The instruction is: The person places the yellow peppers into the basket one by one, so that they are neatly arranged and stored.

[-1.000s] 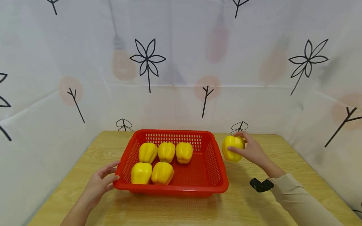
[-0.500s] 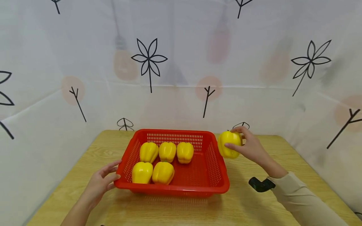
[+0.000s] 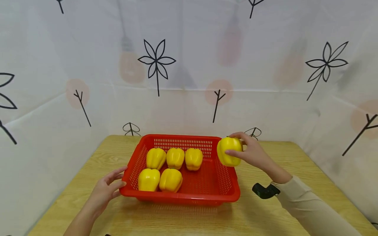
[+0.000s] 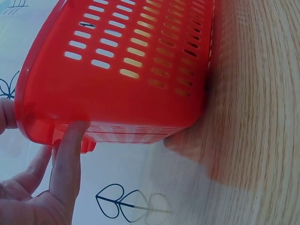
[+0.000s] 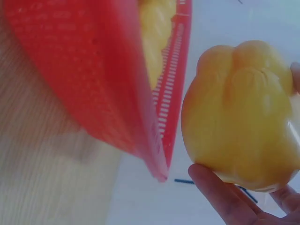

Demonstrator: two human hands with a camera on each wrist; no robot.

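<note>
A red plastic basket [image 3: 189, 196] with slotted walls stands on the table, several yellow bell peppers [image 3: 171, 180] lying inside its left and middle part. My right hand [image 3: 251, 152] grips another yellow bell pepper [image 3: 228, 152] by its side, thumb in front and fingers behind, above the basket's right rim. In the right wrist view this bell pepper [image 5: 239, 117] is apart from the basket wall [image 5: 117, 93]. At the left, my left hand [image 3: 104, 188] holds the basket's rim near its front corner. The left wrist view shows fingers [image 4: 68, 164] under the rim, against the wall.
A light wooden table [image 3: 265, 209] carries the basket. Behind it hangs a pale cloth [image 3: 189, 111] printed with flowers and twigs. A black device [image 3: 265, 191] is strapped at the right wrist, beside the beige sleeve.
My right hand has carried its bell pepper leftward and slightly up, from beside the basket to over the right rim. The left hand stays on the rim; the view shifts slightly.
</note>
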